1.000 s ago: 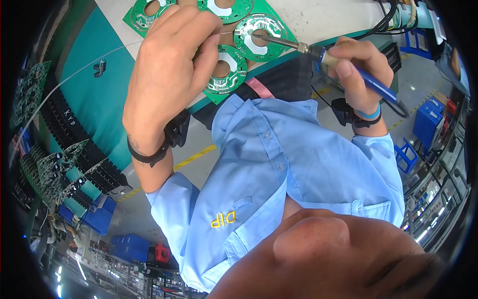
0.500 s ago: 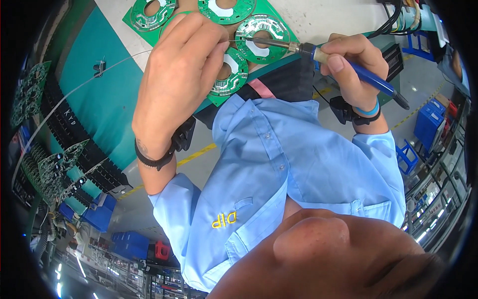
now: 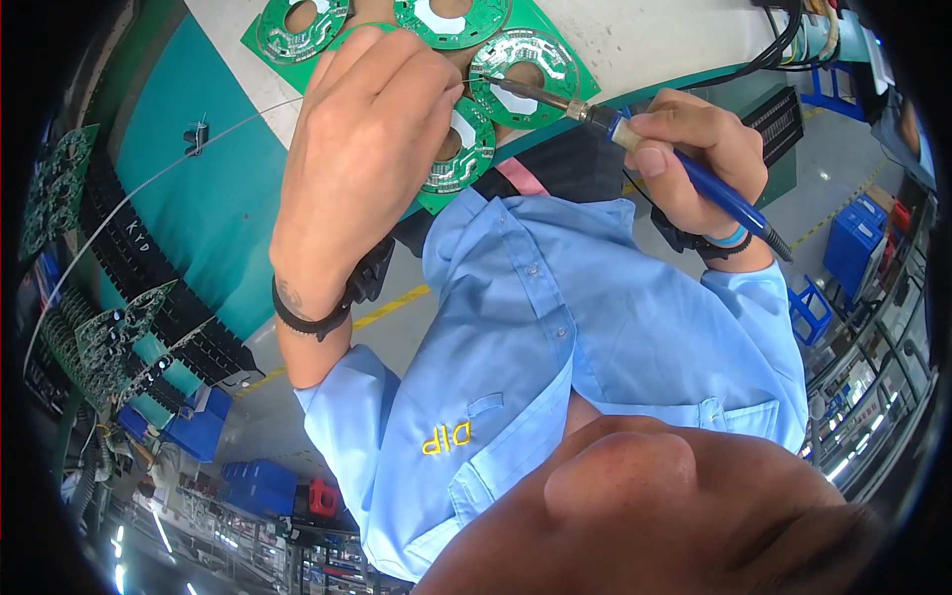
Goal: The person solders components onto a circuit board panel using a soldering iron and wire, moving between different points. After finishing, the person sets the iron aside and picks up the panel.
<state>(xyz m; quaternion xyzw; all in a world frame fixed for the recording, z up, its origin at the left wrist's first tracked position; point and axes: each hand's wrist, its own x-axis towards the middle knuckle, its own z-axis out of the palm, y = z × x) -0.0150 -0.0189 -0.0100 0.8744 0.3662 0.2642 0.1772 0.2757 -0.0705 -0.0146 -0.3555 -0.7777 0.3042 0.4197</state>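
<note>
A green panel of ring-shaped circuit boards (image 3: 526, 61) lies on a white bench top (image 3: 645, 35) at the upper edge. My left hand (image 3: 367, 149) rests over the panel, fingers pinched on a thin solder wire (image 3: 149, 180) that trails off to the left. My right hand (image 3: 694, 149) grips a blue-handled soldering iron (image 3: 729, 203). Its metal tip (image 3: 516, 89) touches a ring board right beside my left fingertips. Both wrists wear dark bands. A light blue shirt (image 3: 595, 337) fills the middle of the view.
A teal surface (image 3: 188, 208) borders the bench on the left. Black racks with upright green circuit boards (image 3: 109, 337) stand further left. Black cables (image 3: 783, 30) and a dark box (image 3: 783, 119) sit at the upper right. Blue bins (image 3: 863, 243) and a blue stool (image 3: 813, 307) stand on the floor.
Both hands have drifted slightly in the picture while staying over the same ring boards. The iron tip and the left fingertips have come closer together.
</note>
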